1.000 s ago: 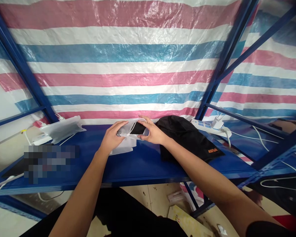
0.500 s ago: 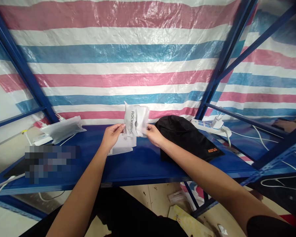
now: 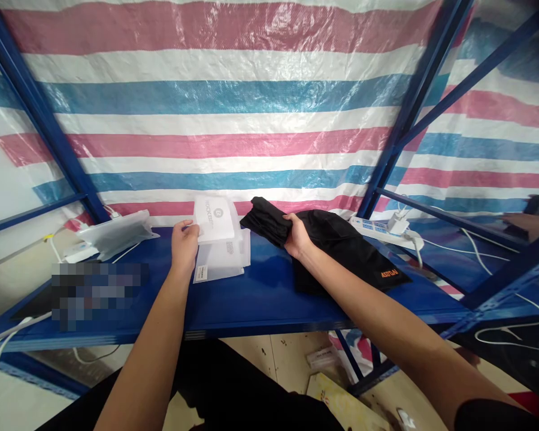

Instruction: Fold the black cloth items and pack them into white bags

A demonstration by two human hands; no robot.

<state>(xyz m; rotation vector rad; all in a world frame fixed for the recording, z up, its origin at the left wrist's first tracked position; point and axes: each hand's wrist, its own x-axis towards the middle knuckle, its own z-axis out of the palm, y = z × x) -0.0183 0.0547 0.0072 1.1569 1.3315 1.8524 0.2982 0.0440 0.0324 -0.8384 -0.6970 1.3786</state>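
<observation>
My left hand (image 3: 186, 242) is closed on the edge of a white translucent ROCKBROS plastic bag (image 3: 213, 220), held a little above the table. A second translucent bag (image 3: 218, 260) with a small label lies flat beneath it. My right hand (image 3: 297, 236) grips a folded black cloth (image 3: 267, 221), raised to the right of the bag and apart from it. Just behind and beside that hand, a larger black cloth item (image 3: 345, 248) with orange lettering lies on the table; part of it is hidden by my right forearm.
The blue metal table (image 3: 260, 299) stands against a striped plastic sheet (image 3: 233, 143). A white power strip (image 3: 381, 230) lies at the right with cables. Another plastic bag (image 3: 121, 234) and a blurred-out patch (image 3: 99, 293) are at the left. Another person's hand (image 3: 518, 222) shows at far right.
The ROCKBROS bag has moved left with my left hand and looks flatter. My right hand has let go of its edge, moved right, and now holds the folded black cloth.
</observation>
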